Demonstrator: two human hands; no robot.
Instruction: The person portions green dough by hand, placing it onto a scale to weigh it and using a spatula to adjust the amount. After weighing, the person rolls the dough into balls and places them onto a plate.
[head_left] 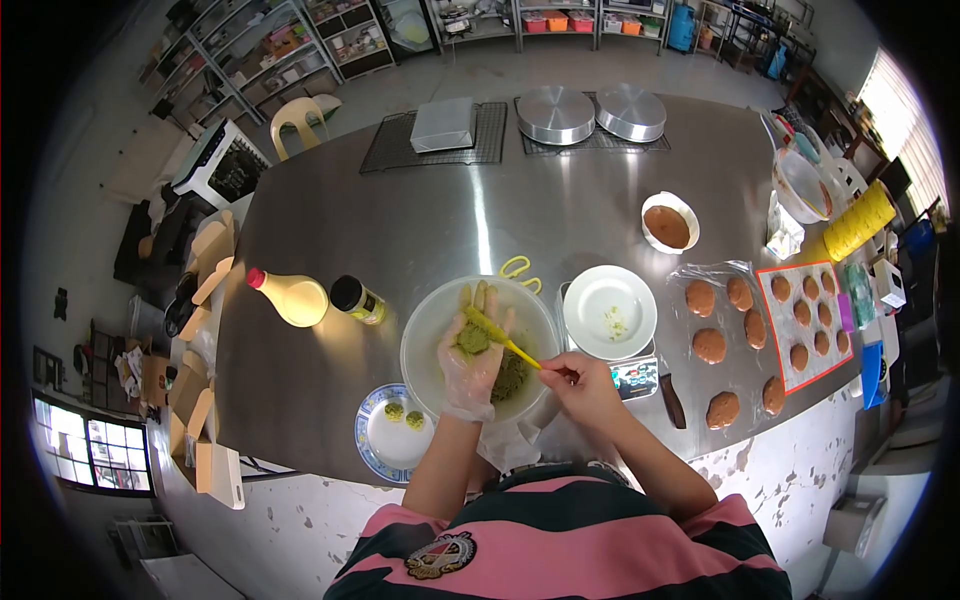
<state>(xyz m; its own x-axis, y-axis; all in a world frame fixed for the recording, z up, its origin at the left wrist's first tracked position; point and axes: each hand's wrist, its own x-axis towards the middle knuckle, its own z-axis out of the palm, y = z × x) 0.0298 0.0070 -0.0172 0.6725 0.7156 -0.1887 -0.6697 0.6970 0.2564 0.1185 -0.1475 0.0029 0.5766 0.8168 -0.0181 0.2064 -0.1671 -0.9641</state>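
Observation:
My left hand [468, 365], in a clear plastic glove, is palm up over a large translucent bowl [418, 335]. Its fingers are stretched out, and a lump of green mixture [472, 338] rests on the palm. My right hand [582, 385] is bare and closed around the thin handle of a small yellow spatula [520, 354], whose broad end touches the left palm by the lump. More green mixture [511, 376] lies in the bowl. To the left, a blue-rimmed plate [390, 445] carries two small green balls [414, 420].
A white plate [607, 300] with green crumbs sits on a digital scale [635, 378], beside a dark-handled knife [672, 402]. Yellow scissors [519, 268], a yellow bottle [298, 300] and a black-capped jar [357, 298] surround the bowl. Brown dough rounds [709, 346] lie at right.

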